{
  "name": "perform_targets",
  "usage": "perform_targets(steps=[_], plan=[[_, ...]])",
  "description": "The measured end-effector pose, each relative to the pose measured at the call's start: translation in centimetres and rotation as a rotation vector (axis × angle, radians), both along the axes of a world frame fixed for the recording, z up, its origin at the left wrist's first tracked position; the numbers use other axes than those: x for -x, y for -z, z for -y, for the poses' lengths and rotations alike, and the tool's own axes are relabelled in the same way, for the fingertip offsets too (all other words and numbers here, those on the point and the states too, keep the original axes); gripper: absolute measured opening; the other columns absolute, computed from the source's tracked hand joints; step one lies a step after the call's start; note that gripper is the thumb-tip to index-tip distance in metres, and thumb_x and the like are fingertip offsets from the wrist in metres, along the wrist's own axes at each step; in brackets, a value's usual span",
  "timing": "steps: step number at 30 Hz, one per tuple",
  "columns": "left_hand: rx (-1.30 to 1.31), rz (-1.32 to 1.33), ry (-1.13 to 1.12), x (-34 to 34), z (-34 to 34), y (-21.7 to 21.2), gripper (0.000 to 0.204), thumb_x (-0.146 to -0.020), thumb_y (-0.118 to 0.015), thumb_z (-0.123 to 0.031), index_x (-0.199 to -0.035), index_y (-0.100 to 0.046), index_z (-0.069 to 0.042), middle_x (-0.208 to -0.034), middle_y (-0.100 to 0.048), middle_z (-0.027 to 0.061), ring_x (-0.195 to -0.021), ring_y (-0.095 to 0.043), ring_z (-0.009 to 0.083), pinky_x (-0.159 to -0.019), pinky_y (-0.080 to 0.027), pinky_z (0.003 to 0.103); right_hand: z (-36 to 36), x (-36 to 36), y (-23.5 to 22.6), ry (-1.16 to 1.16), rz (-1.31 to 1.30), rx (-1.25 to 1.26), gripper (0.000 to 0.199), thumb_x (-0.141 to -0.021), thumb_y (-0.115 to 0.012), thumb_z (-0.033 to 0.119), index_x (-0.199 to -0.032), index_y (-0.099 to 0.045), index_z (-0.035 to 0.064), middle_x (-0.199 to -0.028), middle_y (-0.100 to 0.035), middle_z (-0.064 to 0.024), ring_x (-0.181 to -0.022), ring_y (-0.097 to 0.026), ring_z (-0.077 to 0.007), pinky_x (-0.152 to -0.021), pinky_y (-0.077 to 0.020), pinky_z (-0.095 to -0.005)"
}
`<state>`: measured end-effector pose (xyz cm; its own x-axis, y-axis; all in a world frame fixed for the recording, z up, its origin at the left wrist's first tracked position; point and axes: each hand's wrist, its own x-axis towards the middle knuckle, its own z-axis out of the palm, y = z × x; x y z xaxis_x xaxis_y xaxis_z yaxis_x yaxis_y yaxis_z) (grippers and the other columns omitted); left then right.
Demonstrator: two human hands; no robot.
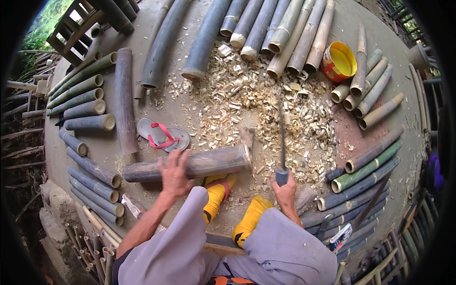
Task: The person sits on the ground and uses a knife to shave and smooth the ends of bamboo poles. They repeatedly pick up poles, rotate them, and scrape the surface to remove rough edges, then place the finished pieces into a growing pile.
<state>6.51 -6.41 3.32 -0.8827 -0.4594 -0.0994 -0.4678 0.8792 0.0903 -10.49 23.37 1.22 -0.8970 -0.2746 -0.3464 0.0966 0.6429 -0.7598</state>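
A thick, dark bamboo section (216,160) lies crosswise before my feet, its pale cut end to the right. My left hand (175,175) rests on its left half with fingers spread, not wrapped round it. My right hand (286,192), to the right of the bamboo, is closed round the handle of a long knife (282,147). The knife's narrow dark blade points away from me over the shavings and is apart from the bamboo. A short wooden block (246,136) sits at the bamboo's right end, partly hidden behind it.
Pale bamboo chips (304,114) cover the middle floor. Bamboo poles (206,38) ring the area; shorter pieces (88,109) lie left. A yellow-and-red bucket (339,61) stands tipped at far right. A grey flip-flop (164,135) lies beyond the bamboo. My feet wear yellow socks (251,218).
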Motion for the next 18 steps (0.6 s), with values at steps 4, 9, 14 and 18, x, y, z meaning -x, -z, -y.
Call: perform_targets(steps=[4,9,14,18], plan=[[-0.258,0.153,0.012,-4.5,5.9,-0.8,0.091,-0.045,-0.083,-0.032,-0.126,-0.048,-0.013,-0.121,-0.054,0.0098,-0.118,-0.048,0.0280,-0.100,-0.034,0.049,-1.3,-1.2,2.7,0.235,0.039,0.103,0.028,-0.075,-0.069,0.009,-0.097,-0.054,0.0015,-0.067,-0.059,-0.0057,-0.055,-0.058,-0.0160,-0.052,-0.0454,-0.0304],[-0.554,0.021,-0.123,-2.3,4.9,-1.9,0.091,-0.044,-0.082,-0.034,-0.124,-0.049,-0.004,-0.111,-0.061,0.0181,-0.103,-0.058,0.0334,-0.091,-0.045,0.041,-1.7,-1.0,2.8,0.306,0.077,0.208,0.020,-0.079,-0.065,0.005,-0.092,-0.050,0.0020,-0.063,-0.055,-0.0023,-0.049,-0.053,-0.0104,-0.043,-0.0396,-0.0244],[-0.777,-0.158,-0.441,4.0,7.7,-3.3,0.099,-0.046,-0.082,-0.039,-0.126,-0.047,0.007,-0.113,-0.060,0.0233,-0.105,-0.059,0.0304,-0.092,-0.045,0.037,-2.5,-1.4,3.7,0.290,0.051,0.147,0.027,-0.077,-0.067,0.005,-0.098,-0.051,0.0001,-0.061,-0.055,-0.0039,-0.050,-0.054,-0.0124,-0.046,-0.0419,-0.0278],[-0.881,-0.560,-0.511,10.4,16.0,-3.5,0.087,-0.062,-0.081,-0.033,-0.129,-0.043,0.008,-0.110,-0.061,0.0199,-0.096,-0.062,0.0243,-0.086,-0.048,0.032,-2.0,-1.3,3.4,0.276,0.085,0.158,0.031,-0.076,-0.068,0.008,-0.101,-0.052,-0.0009,-0.063,-0.056,-0.0054,-0.049,-0.054,-0.0130,-0.047,-0.0423,-0.0291]])
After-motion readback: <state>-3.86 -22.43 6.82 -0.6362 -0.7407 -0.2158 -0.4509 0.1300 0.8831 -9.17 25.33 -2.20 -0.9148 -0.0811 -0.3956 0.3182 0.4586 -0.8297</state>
